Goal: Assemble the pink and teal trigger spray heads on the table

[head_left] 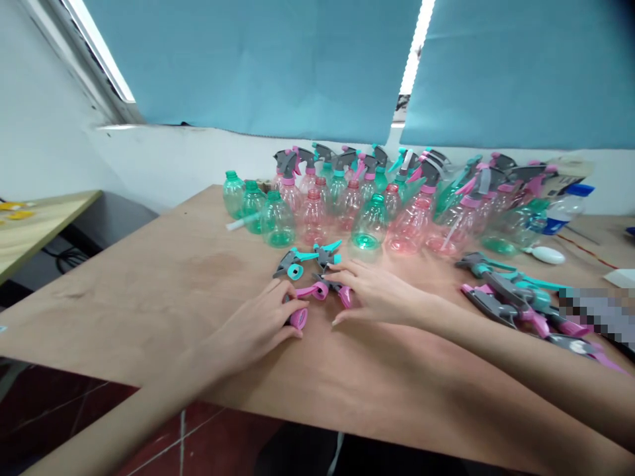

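My left hand (262, 324) rests on the wooden table (149, 291), its fingers curled over a grey and pink spray-trigger head (299, 318). My right hand (377, 291) lies beside it, fingers stretched flat, touching another pink trigger head (344, 295). A third pink one (317, 289) lies between the hands. Just beyond lie two grey and teal trigger heads (292, 266), (327, 252). Behind them stand several clear teal and pink plastic bottles (370, 225), some capped with triggers, some open.
A pile of grey trigger heads (516, 301) in pink and teal lies at the right. A white oval object (546, 255) and a blue-capped bottle (565, 208) sit at the back right. Another table (34, 225) stands at the left. Blue blinds cover the windows.
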`<state>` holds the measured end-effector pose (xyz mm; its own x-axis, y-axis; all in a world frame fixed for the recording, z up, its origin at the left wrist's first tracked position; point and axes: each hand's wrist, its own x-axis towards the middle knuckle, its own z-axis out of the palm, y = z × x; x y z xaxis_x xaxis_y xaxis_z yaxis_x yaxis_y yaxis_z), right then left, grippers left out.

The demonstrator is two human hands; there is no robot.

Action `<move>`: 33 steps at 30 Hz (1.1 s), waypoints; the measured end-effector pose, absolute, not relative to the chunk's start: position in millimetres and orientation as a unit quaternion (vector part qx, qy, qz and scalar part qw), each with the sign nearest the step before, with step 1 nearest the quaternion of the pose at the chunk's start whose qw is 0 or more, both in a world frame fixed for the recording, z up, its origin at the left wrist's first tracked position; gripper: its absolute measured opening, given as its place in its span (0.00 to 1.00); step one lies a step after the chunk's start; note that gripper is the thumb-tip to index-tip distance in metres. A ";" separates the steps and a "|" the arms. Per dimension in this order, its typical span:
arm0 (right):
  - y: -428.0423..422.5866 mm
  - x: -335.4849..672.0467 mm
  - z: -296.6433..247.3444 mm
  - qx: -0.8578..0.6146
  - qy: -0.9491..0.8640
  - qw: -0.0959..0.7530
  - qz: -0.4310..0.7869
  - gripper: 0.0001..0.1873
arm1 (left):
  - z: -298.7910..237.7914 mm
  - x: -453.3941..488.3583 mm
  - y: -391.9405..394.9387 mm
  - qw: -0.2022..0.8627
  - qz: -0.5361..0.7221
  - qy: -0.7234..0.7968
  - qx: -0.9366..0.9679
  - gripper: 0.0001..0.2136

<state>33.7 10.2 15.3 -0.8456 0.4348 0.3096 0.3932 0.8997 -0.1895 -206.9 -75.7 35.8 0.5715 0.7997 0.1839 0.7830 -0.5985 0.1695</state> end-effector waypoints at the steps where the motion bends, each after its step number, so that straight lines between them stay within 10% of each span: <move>1: 9.0 33.3 15.5 -0.214 -0.960 0.169 0.064 0.36 | 36.8 -204.9 -74.7 0.045 0.112 0.450 0.885 0.09; 22: -20.2 129.3 59.9 -0.371 -0.826 0.419 0.059 0.08 | 30.1 -78.8 -55.8 0.281 0.412 0.459 0.735 0.13; 33: -30.7 171.9 8.5 -0.384 -0.853 0.346 0.070 0.07 | -13.4 -9.0 -17.5 0.317 0.387 0.424 0.755 0.07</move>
